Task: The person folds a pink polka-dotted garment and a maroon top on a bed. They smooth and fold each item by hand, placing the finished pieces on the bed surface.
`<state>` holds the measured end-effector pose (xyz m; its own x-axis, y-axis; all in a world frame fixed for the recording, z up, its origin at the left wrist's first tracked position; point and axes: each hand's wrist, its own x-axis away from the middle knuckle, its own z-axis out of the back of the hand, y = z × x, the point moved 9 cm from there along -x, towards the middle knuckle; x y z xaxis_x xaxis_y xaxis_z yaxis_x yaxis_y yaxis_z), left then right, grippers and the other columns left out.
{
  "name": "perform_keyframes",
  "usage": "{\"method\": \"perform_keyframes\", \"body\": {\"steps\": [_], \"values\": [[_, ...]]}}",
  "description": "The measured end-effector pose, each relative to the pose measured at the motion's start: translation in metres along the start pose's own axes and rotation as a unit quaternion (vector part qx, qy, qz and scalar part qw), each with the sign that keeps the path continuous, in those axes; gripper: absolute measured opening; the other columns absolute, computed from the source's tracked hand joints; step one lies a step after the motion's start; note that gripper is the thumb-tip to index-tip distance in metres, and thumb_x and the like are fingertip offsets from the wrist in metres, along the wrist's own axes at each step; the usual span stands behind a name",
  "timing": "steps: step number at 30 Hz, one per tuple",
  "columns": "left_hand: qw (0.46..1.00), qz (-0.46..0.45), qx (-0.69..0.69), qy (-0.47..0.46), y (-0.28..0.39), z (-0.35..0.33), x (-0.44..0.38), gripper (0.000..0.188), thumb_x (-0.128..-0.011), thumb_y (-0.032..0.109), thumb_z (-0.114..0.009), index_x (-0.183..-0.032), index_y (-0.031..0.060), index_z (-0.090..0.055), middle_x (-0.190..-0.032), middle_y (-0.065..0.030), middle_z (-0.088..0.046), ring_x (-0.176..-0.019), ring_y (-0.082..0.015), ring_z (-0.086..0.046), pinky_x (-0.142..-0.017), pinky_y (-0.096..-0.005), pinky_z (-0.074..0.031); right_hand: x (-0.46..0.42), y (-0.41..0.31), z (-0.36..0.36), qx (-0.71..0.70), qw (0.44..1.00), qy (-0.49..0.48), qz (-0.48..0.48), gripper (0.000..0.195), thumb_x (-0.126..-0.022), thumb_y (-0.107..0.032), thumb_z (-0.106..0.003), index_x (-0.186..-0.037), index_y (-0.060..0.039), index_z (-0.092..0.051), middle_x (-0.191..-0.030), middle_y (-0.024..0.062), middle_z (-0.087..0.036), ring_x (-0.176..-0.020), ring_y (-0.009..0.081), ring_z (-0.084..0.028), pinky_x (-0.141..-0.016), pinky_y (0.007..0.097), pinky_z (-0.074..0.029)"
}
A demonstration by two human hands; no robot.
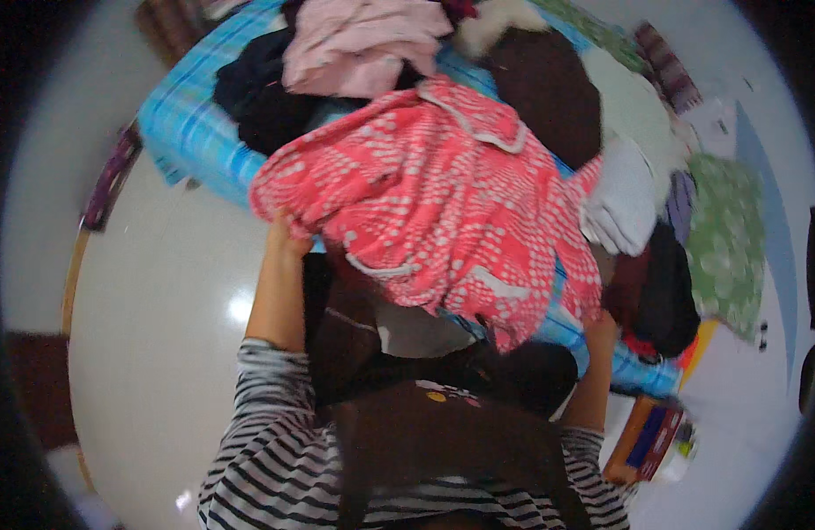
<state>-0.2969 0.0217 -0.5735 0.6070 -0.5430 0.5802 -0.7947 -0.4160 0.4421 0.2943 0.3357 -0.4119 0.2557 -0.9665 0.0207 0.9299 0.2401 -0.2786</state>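
A coral-pink garment with white dots [434, 199] is spread between my two hands, its pale trim showing at the top and along the lower edge. My left hand [291, 232] grips its left end. At the lower right my right hand [599, 324] holds another part of it; the fingers there are blurred and partly covered by the cloth. The garment is creased and hangs over the near side of a bed with a blue plaid sheet [195, 132]. Its lower edge hangs above my lap.
Folded pink cloth [361, 53], black cloth [262, 93], a dark brown garment [546, 93] and a folded white cloth [623, 199] lie on the bed. A green patterned pillow [725, 245] is at the right. An orange box [639, 440] stands at the lower right. Glossy floor [162, 318] extends left.
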Motion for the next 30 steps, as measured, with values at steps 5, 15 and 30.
{"method": "perform_keyframes", "body": {"steps": [5,15,30], "values": [[0.984,0.125,-0.058,0.109,-0.013,0.001,0.021,0.057,-0.088,0.053,-0.032,-0.132,0.0182,-0.042,-0.134,-0.006,-0.046,-0.124,-0.0292,-0.04,-0.101,-0.0584,-0.02,-0.02,-0.039,0.047,-0.655,0.732,-0.176,0.064,0.043,-0.086,-0.026,-0.053,-0.12,0.0,-0.049,-0.112,0.0124,-0.059,-0.103,0.0265,-0.057,-0.091,0.0375,-0.043],[0.994,0.035,0.106,-0.008,0.047,0.011,0.011,0.052,-0.088,0.04,-0.04,-0.131,0.0109,-0.04,-0.134,-0.0102,-0.044,-0.122,-0.0266,-0.043,-0.102,-0.0471,-0.034,-0.218,0.025,0.257,-0.563,0.824,0.059,0.011,0.033,-0.083,-0.023,-0.062,-0.109,-0.0045,-0.057,-0.102,0.0094,-0.062,-0.093,0.0236,-0.06,-0.08,0.036,-0.047],[0.95,-0.266,0.101,-0.129,0.22,-0.014,0.019,0.034,-0.083,0.025,-0.061,-0.112,0.0082,-0.055,-0.111,-0.0086,-0.059,-0.104,-0.0249,-0.055,-0.092,-0.0414,-0.045,-0.122,0.016,0.213,0.151,0.885,0.422,0.123,0.048,-0.078,-0.016,-0.062,-0.12,0.003,-0.049,-0.118,0.0217,-0.053,-0.111,0.0371,-0.049,-0.096,0.0412,-0.036]]}}
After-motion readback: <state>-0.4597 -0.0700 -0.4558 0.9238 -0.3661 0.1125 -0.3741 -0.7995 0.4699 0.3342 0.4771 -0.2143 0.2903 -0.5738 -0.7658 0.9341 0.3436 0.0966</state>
